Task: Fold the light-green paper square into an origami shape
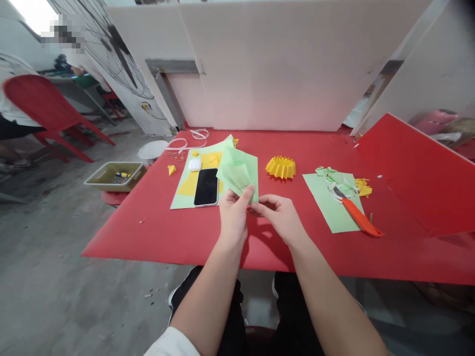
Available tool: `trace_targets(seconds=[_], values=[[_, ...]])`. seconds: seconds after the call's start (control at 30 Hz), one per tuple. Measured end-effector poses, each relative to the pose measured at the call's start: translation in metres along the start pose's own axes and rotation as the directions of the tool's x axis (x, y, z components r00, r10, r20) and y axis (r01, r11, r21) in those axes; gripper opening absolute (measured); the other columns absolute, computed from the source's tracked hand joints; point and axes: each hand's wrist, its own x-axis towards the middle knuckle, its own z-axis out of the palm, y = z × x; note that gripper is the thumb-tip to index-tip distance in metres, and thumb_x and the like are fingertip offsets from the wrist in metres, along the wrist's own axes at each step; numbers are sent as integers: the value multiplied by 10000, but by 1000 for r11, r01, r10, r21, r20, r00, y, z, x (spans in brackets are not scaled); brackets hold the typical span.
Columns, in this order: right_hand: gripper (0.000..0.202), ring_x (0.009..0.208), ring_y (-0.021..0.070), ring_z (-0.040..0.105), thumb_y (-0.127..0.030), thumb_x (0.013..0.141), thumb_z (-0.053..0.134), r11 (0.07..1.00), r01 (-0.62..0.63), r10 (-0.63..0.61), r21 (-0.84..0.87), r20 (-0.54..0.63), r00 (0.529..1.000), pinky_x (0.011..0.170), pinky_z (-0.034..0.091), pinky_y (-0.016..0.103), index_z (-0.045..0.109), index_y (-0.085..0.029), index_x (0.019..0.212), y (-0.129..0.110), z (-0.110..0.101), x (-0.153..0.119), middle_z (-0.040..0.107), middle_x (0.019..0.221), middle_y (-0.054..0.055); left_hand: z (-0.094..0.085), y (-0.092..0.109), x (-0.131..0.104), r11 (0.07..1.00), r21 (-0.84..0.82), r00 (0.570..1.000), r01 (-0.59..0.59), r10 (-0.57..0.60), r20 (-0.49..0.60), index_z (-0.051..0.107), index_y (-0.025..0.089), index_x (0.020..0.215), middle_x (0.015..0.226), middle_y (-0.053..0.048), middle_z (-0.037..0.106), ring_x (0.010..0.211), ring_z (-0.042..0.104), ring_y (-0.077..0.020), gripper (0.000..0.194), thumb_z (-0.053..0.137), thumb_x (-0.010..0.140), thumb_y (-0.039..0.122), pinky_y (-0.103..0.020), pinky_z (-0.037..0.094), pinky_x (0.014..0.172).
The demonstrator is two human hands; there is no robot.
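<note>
Between my hands, above the red table, is a folded sheet of light green paper (237, 168). My left hand (236, 207) pinches its lower end, thumb on top. My right hand (278, 212) has its thumb and fingertips closed at the paper's lower right corner. A yellow pleated paper piece (281, 168) stands on the table just beyond my right hand. Left of my hands, a black-screened phone (207, 187) and a white earbud case (195, 164) lie on yellow and green paper sheets (178, 201).
On the right, a utility knife (358, 217) with an orange handle rests on a green sheet (334, 212) with paper scraps (343, 184). A red panel (423, 183) stands at the table's right. An olive bin (115, 177) is off the left edge. A person sits on a red chair (44, 101).
</note>
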Motion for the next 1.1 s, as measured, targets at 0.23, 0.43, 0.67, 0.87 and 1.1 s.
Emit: trace_targets(seconds=[0.23, 0.43, 0.67, 0.87, 1.1], values=[[205, 709, 172, 678, -356, 737, 655, 994, -109, 111, -28, 107, 988, 701, 550, 323, 692, -173, 820, 4, -4, 1, 707, 718, 43, -3, 8, 6, 998, -62, 1000, 3, -4, -12, 654, 145, 911, 847, -65, 703, 816, 670, -189, 299, 725, 693, 337, -268, 514, 676], [221, 757, 180, 669, -395, 732, 659, 993, -88, 95, -78, 92, 991, 715, 549, 333, 677, -189, 809, 7, 0, 0, 703, 775, 41, -6, 14, 9, 993, -55, 984, -107, 98, -150, 669, 178, 958, 974, -66, 706, 1014, 624, -215, 340, 768, 643, 262, -312, 493, 850], [319, 652, 137, 646, -385, 731, 665, 994, 107, -102, 5, -252, 962, 678, 556, 317, 534, -236, 981, 8, 10, 2, 639, 664, -39, -2, 4, 3, 999, 4, 997, -52, 52, 55, 679, 168, 947, 942, -65, 708, 882, 661, -203, 301, 740, 675, 283, -315, 515, 773], [238, 889, 152, 606, -290, 802, 606, 797, 349, -540, -493, -324, 777, 672, 542, 279, 585, -264, 1038, 13, 7, 1, 613, 1011, 36, -2, 4, -1, 1000, 11, 985, 8, -10, 174, 673, 138, 950, 931, -79, 703, 869, 658, -200, 280, 723, 696, 245, -323, 526, 768], [222, 965, 168, 602, -193, 828, 581, 559, 432, -779, -708, -268, 567, 817, 543, 334, 661, -244, 1028, 17, 6, 4, 619, 1038, 67, 0, 2, -5, 993, 28, 973, 113, -116, 198, 677, 146, 904, 852, -54, 704, 749, 659, -150, 264, 717, 697, 305, -268, 536, 693]])
